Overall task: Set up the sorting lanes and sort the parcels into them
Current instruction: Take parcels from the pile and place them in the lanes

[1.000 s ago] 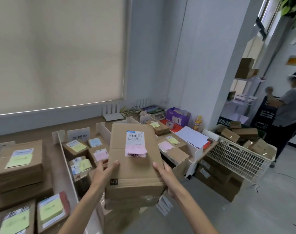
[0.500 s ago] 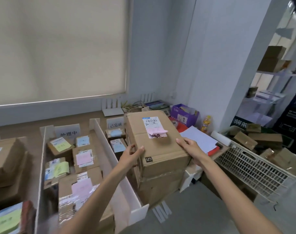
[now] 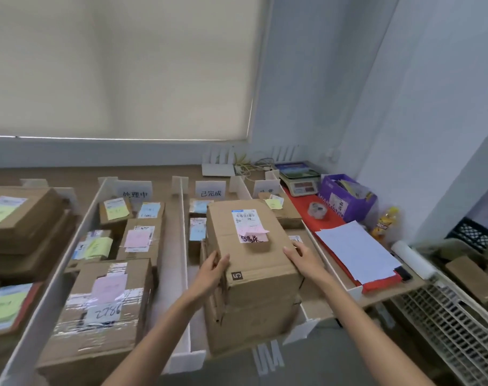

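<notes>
Current state: the parcel [image 3: 251, 246] sits in the lane marked by the sign 已完成 [image 3: 210, 193], at the near edge of the counter [image 3: 167, 174], between two white dividers [image 3: 184, 246]. It appears to rest on a second box [image 3: 254, 319] below it; contact is not fully visible.

Hands: the left hand [image 3: 212, 270] grips the near-left top edge and the right hand [image 3: 304, 254] clasps the right top edge. The hands are apart, one on each side of the parcel.

Change: one second ago the parcel was held up in front of the person, short of the lanes. It has since travelled forward and down into this lane, with the pink note [image 3: 255, 232] facing up.

Meaning for the task: placement of this parcel is judged nearly complete (release is the remaining action). Before letting go, confirm that the stack is stable, because the lower box stands at the counter's near edge.
</notes>
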`<action>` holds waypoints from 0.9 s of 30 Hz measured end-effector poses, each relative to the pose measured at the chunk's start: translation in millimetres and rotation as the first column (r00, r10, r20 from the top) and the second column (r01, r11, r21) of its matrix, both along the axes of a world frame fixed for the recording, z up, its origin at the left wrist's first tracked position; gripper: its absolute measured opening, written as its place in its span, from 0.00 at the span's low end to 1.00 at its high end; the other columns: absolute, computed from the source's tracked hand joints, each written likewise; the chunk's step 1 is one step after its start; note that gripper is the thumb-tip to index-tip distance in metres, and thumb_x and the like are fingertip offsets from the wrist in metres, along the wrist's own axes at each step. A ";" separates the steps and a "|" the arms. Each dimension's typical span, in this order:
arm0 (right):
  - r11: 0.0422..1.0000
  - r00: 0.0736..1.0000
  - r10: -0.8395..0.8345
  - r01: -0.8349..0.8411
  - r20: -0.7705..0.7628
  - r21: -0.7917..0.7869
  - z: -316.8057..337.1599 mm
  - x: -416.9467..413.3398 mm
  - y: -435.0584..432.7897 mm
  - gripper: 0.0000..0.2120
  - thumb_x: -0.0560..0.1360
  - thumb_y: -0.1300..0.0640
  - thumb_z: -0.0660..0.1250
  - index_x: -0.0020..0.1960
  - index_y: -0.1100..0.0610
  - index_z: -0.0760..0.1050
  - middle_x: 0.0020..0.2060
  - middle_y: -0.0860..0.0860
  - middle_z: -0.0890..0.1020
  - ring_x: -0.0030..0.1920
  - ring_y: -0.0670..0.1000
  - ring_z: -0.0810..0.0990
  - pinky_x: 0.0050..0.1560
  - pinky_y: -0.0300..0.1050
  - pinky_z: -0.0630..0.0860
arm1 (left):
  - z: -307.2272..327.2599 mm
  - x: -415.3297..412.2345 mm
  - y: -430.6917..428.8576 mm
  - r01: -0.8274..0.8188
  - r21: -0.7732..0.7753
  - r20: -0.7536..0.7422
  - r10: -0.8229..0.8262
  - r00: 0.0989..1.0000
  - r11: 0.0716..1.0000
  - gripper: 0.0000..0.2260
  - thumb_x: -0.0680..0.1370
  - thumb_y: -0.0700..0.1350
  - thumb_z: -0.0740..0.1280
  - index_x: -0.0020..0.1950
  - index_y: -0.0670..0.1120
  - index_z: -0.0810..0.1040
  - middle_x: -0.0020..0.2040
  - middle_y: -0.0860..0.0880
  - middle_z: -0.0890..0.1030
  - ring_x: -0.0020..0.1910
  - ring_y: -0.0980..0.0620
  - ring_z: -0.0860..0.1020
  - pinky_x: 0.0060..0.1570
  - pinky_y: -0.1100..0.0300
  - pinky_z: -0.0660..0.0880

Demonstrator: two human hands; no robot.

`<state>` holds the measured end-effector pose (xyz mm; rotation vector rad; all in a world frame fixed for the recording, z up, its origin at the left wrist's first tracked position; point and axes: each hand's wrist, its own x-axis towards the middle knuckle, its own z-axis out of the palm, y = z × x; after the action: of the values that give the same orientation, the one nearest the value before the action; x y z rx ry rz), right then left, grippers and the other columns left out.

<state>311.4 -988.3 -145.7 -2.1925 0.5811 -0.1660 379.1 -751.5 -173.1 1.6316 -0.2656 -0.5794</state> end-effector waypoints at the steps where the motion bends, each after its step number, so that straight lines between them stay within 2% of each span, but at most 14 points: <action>1: 1.000 1.000 0.006 -0.006 -0.005 -0.026 -0.7 3.3 -1.6 0.17 0.79 0.56 0.62 0.66 0.59 0.71 0.62 0.55 0.78 0.58 0.51 0.76 0.54 0.37 0.72 | -1.1 0.3 -1.7 -0.006 0.032 0.014 0.006 1.000 0.999 0.28 0.74 0.64 0.61 0.68 0.50 0.68 0.64 0.52 0.77 0.61 0.53 0.76 0.66 0.49 0.69; 2: 0.997 1.000 0.014 -0.014 0.004 -0.074 -1.1 6.1 -2.4 0.19 0.79 0.56 0.62 0.68 0.60 0.69 0.64 0.56 0.76 0.62 0.53 0.74 0.60 0.44 0.71 | -3.1 1.6 -3.0 -0.007 0.053 0.024 0.006 1.000 0.999 0.29 0.74 0.66 0.60 0.68 0.50 0.68 0.65 0.52 0.76 0.62 0.53 0.75 0.67 0.48 0.68; 3: 0.990 1.000 0.017 -0.014 0.014 -0.141 -0.4 9.7 -0.6 0.21 0.79 0.55 0.61 0.70 0.60 0.67 0.66 0.56 0.74 0.65 0.55 0.71 0.65 0.48 0.67 | -0.7 0.0 -3.3 -0.019 0.068 0.026 0.017 1.000 0.997 0.25 0.77 0.63 0.58 0.67 0.49 0.69 0.65 0.51 0.76 0.62 0.52 0.75 0.67 0.49 0.68; 5: 0.962 0.998 0.007 0.010 0.062 -0.273 3.0 17.5 6.6 0.22 0.79 0.54 0.61 0.71 0.60 0.66 0.68 0.56 0.71 0.68 0.56 0.68 0.69 0.49 0.63 | 6.0 -2.6 -0.6 -0.042 0.114 0.063 0.035 0.997 0.993 0.19 0.81 0.55 0.55 0.68 0.47 0.68 0.65 0.50 0.74 0.63 0.51 0.73 0.66 0.52 0.68; 8: 0.915 0.986 0.082 -0.018 0.143 -0.403 9.4 32.3 29.3 0.19 0.79 0.54 0.61 0.67 0.60 0.70 0.65 0.56 0.74 0.66 0.56 0.68 0.68 0.48 0.61 | 14.0 0.0 16.9 -0.123 0.171 0.173 0.093 0.981 0.978 0.19 0.81 0.54 0.54 0.67 0.46 0.70 0.63 0.48 0.75 0.61 0.50 0.73 0.60 0.55 0.70; 10: 0.904 0.971 0.148 -0.056 0.189 -0.424 12.0 41.3 50.6 0.16 0.79 0.56 0.61 0.65 0.58 0.72 0.62 0.55 0.76 0.65 0.55 0.69 0.67 0.48 0.62 | 19.7 4.2 35.6 -0.184 0.145 0.229 0.148 0.962 0.972 0.16 0.82 0.53 0.54 0.63 0.45 0.72 0.57 0.50 0.77 0.58 0.52 0.74 0.53 0.63 0.71; 12: 0.903 0.949 0.214 -0.101 0.233 -0.418 14.6 47.5 80.2 0.14 0.78 0.57 0.61 0.63 0.57 0.74 0.61 0.54 0.77 0.64 0.54 0.71 0.66 0.49 0.64 | 26.3 8.2 61.0 -0.264 0.124 0.279 0.222 0.934 0.957 0.14 0.82 0.51 0.54 0.62 0.45 0.72 0.54 0.51 0.76 0.55 0.54 0.74 0.45 0.70 0.68; 14: 0.893 0.928 0.270 -0.142 0.255 -0.428 17.4 52.4 116.5 0.13 0.79 0.55 0.59 0.61 0.56 0.75 0.59 0.53 0.78 0.64 0.54 0.71 0.67 0.51 0.65 | 39.7 5.5 94.2 -0.333 0.095 0.348 0.282 0.894 0.938 0.15 0.82 0.50 0.55 0.63 0.44 0.71 0.57 0.49 0.75 0.55 0.54 0.73 0.44 0.70 0.67; 17: 0.833 0.889 0.346 -0.145 0.299 -0.533 25.6 59.4 175.6 0.20 0.76 0.49 0.51 0.57 0.53 0.77 0.57 0.50 0.78 0.63 0.54 0.71 0.66 0.56 0.63 | 49.1 5.3 153.8 -0.420 0.063 0.402 0.362 0.841 0.905 0.15 0.82 0.51 0.55 0.63 0.45 0.72 0.57 0.49 0.77 0.56 0.53 0.74 0.47 0.66 0.70; 21: 0.834 0.827 0.474 -0.313 0.301 -0.454 33.8 68.6 268.4 0.12 0.79 0.53 0.58 0.58 0.52 0.77 0.56 0.48 0.79 0.60 0.48 0.72 0.67 0.53 0.65 | 55.6 0.8 246.8 -0.528 0.038 0.445 0.459 0.769 0.848 0.13 0.80 0.58 0.56 0.57 0.53 0.73 0.52 0.52 0.79 0.50 0.54 0.78 0.47 0.58 0.77; 24: 0.833 0.786 0.520 -0.379 0.335 -0.404 36.1 70.7 338.0 0.10 0.79 0.54 0.60 0.57 0.53 0.77 0.56 0.49 0.80 0.60 0.49 0.73 0.65 0.51 0.68 | 60.3 -10.0 311.8 -0.589 0.052 0.480 0.497 0.723 0.806 0.12 0.82 0.52 0.55 0.59 0.49 0.73 0.51 0.51 0.78 0.46 0.60 0.76 0.40 0.65 0.71; 27: 0.822 0.758 0.557 -0.446 0.340 -0.354 41.2 70.0 397.1 0.10 0.79 0.56 0.61 0.55 0.53 0.79 0.54 0.49 0.81 0.58 0.49 0.74 0.63 0.50 0.69 | 63.0 -19.6 368.4 -0.647 0.065 0.506 0.534 0.677 0.760 0.12 0.81 0.51 0.56 0.59 0.48 0.74 0.53 0.50 0.79 0.52 0.53 0.77 0.48 0.59 0.72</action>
<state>381.4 -591.2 -104.5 -2.3686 -0.3149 -0.4402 359.6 -383.0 -110.1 1.9511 0.0154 0.3130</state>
